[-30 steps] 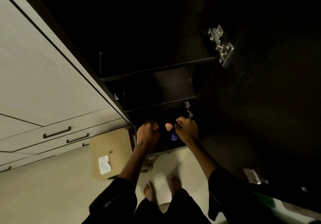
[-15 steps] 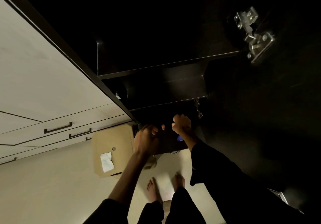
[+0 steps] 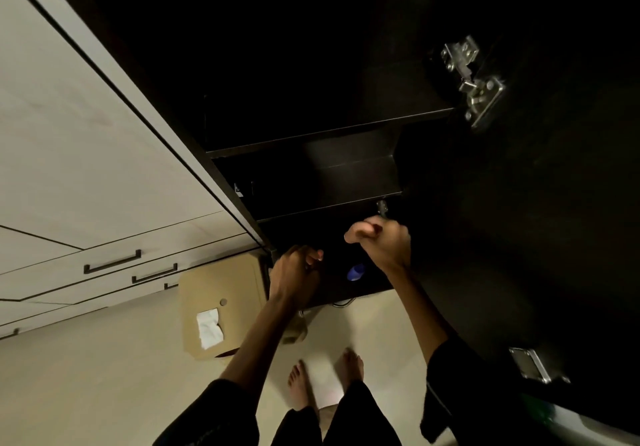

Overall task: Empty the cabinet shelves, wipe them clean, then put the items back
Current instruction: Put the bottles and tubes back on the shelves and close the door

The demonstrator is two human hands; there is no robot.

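The dark cabinet (image 3: 346, 175) stands open, and its shelves (image 3: 329, 134) look bare in the gloom. My left hand (image 3: 294, 274) is curled into a fist at the left edge of the lowest compartment. My right hand (image 3: 382, 243) is also a fist, thumb pointing left, just under a small lower hinge (image 3: 382, 207). The darkness hides whether either fist holds anything. A small blue object (image 3: 356, 272) lies in the lowest compartment between and below my hands.
The open cabinet door (image 3: 519, 220) fills the right side, with a metal hinge (image 3: 474, 82) near its top. White drawers with dark handles (image 3: 112, 262) run along the left. A cardboard box (image 3: 221, 307) with a white tissue (image 3: 209, 328) sits on the floor. My bare feet (image 3: 325, 376) stand below.
My right hand has lifted up and to the right, toward the lower hinge, uncovering the blue object. My left hand has stayed at the cabinet's left edge.
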